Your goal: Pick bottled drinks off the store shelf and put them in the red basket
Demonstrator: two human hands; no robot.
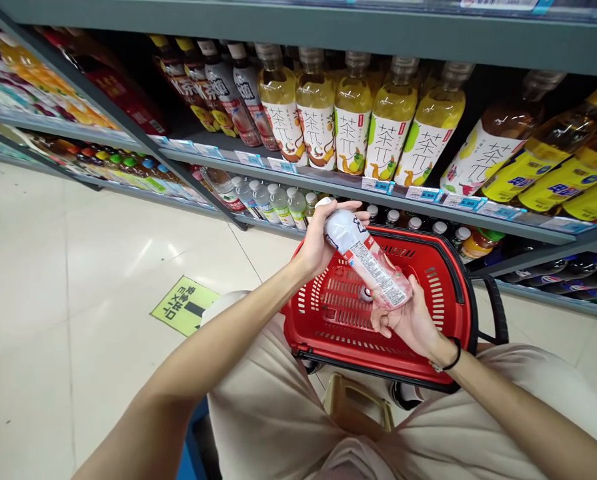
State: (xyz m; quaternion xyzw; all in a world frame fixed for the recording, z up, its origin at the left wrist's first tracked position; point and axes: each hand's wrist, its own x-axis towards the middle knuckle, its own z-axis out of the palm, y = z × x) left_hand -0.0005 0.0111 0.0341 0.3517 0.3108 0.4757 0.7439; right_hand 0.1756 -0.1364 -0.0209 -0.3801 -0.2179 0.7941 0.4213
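Note:
A drink bottle (pixel 368 260) with a pale grey and pink printed label lies tilted between my two hands, its label text facing up. My left hand (pixel 323 233) wraps round the upper end, near the white cap. At the lower end, my right hand (pixel 408 320) has its fingers and thumb round the base. Directly below is a red shopping basket (pixel 323 340) with slotted walls and a black handle. Inside it a small round object (pixel 365 293) shows, partly hidden by the bottle.
Shelves of bottled drinks run across the front, with white-labelled tea bottles (pixel 351 133) above the price tags (pixel 377 186). Similar grey-pink bottles (pixel 251 100) stand left of them. A yellow floor sign (pixel 178 307) lies on the tiles. Beneath the basket is a tan frame-like object (pixel 331 393).

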